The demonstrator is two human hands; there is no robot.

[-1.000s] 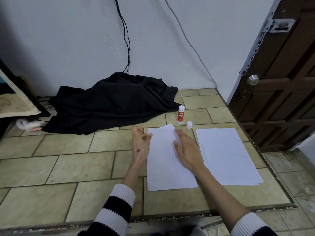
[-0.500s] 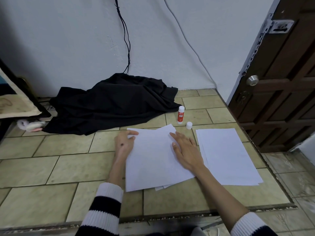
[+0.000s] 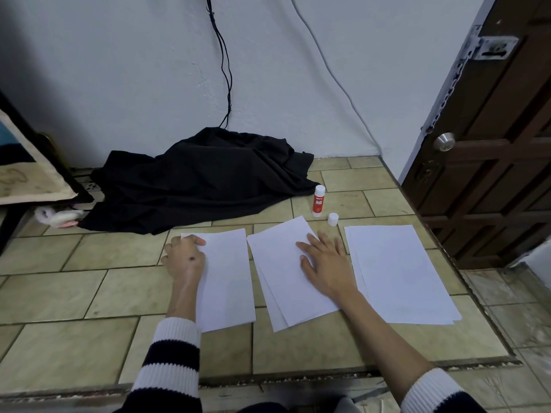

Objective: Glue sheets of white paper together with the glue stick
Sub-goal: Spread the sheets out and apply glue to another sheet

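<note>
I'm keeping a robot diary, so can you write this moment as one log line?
left hand: grips single white paper sheet | right hand: flat on middle white paper pile | red-and-white glue stick: upright, uncapped, untouched

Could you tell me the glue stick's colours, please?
The upright glue stick is red and white, in the head view.

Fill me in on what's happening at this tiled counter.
A person is sorting white paper for gluing. The left hand grips the top left corner of a single sheet lying on the tiled counter. The right hand lies flat on a small middle pile of sheets. A larger stack of paper sits to the right. The glue stick stands upright and untouched behind the papers, its cap off beside it.
</note>
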